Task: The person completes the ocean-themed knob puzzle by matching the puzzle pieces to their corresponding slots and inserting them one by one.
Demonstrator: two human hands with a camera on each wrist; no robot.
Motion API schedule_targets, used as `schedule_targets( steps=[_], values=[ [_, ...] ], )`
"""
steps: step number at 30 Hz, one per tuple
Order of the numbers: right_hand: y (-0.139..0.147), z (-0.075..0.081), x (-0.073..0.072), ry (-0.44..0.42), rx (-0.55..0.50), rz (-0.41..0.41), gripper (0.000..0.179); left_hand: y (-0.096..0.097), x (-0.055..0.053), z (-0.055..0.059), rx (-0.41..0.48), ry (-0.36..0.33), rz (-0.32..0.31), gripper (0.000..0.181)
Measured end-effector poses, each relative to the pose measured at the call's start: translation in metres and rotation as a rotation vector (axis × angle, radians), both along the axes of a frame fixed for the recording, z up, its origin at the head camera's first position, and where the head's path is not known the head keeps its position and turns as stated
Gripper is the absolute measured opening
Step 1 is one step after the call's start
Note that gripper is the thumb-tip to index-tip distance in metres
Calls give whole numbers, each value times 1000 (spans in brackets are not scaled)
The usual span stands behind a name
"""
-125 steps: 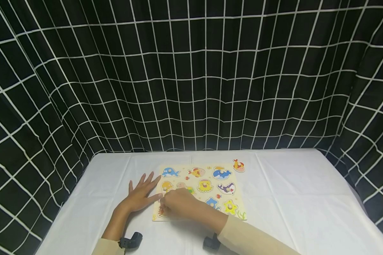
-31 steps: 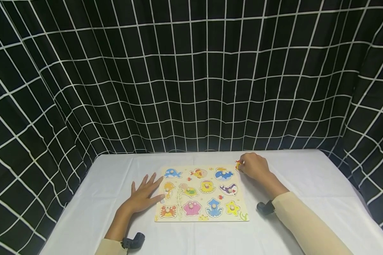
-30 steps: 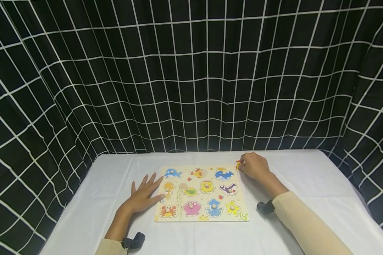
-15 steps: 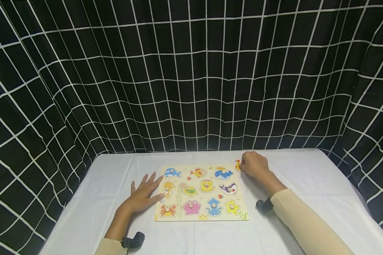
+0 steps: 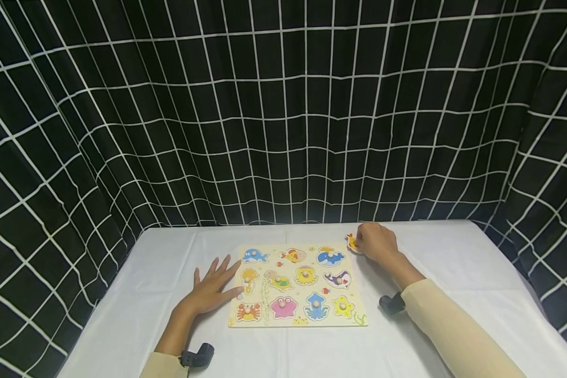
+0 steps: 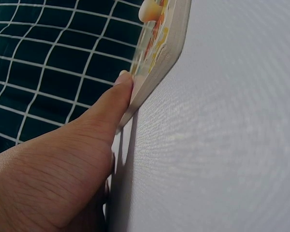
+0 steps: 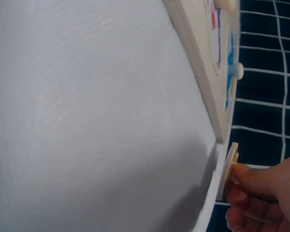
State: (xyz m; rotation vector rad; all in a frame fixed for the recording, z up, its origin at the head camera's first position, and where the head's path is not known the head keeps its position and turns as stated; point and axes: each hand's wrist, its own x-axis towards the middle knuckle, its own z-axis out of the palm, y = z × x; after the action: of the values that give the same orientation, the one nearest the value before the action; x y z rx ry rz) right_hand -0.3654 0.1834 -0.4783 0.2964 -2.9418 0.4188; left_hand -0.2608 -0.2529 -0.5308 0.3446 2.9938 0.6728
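Note:
A pale wooden puzzle board (image 5: pixel 274 320) with sea-animal pieces lies on the white table. My left hand (image 5: pixel 211 291) rests at its left edge with fingers spread; in the left wrist view the thumb (image 6: pixel 117 99) touches the board's side. Beyond the board's far right corner, my right hand (image 5: pixel 377 242) pinches a red and yellow fish puzzle piece (image 5: pixel 351 241). In the right wrist view that fish piece (image 7: pixel 228 166) stands tilted between thumb and fingers, just past the corner. Part of the piece is hidden by the fingers.
Most pieces on the board carry round knobs, among them a crab (image 5: pixel 248 312), a starfish (image 5: pixel 343 306) and a squid (image 5: pixel 316 306). A printed fish shape (image 5: pixel 293 255) shows in the top row. A black curtain with white grid lines (image 5: pixel 283 131) surrounds the table (image 5: pixel 434 273).
The right hand has gone from the board's lower left to the fish piece at the far right and grips it. Lately it has shifted slightly, turning the piece. The left hand stays put.

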Motion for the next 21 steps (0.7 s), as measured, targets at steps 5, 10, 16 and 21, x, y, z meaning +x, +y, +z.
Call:
schedule_targets(
  steps=[5,10,16,21],
  values=[
    [-5,7,5,36,0,35,12,0,1,0,0,-4,6,78],
    [-14,13,11,43,8,64,12,1,0,1,2,-4,9,78],
    [-25,18,19,63,3,92,13,1,0,1,6,4,3,78],
    [-35,21,27,64,-10,126,13,1,1,1,8,4,4,78]
  ],
)
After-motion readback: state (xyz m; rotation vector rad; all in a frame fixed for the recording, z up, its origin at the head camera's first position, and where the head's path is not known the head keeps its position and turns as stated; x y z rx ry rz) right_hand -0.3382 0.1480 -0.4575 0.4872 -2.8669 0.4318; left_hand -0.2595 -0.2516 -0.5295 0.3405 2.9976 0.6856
